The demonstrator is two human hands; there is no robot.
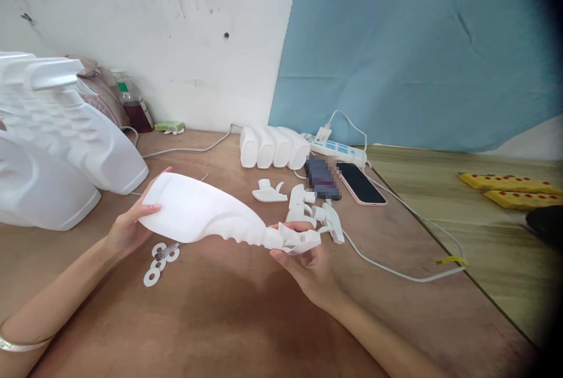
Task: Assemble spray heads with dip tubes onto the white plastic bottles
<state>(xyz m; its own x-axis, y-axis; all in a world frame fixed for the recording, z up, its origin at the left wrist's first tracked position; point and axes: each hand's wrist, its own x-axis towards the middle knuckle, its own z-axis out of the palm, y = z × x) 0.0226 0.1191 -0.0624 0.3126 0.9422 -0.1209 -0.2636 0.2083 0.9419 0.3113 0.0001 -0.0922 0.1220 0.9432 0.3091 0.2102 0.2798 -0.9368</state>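
Note:
A white plastic spray bottle lies sideways in the air above the table, its base to the left. My left hand grips the base end, thumb in front and fingers behind. At the neck, my right hand is closed around a white trigger sprayer head, which sits at the bottle's mouth. Whether it is fully seated I cannot tell. Several loose sprayer heads lie just beyond my right hand. Flat white rings and a small clear part rest below the bottle.
White bottles crowd the left side, and several more lie in a row at the back. Two phones sit by a power strip, whose white cable runs across the right side. A bottle of dark liquid stands by the wall.

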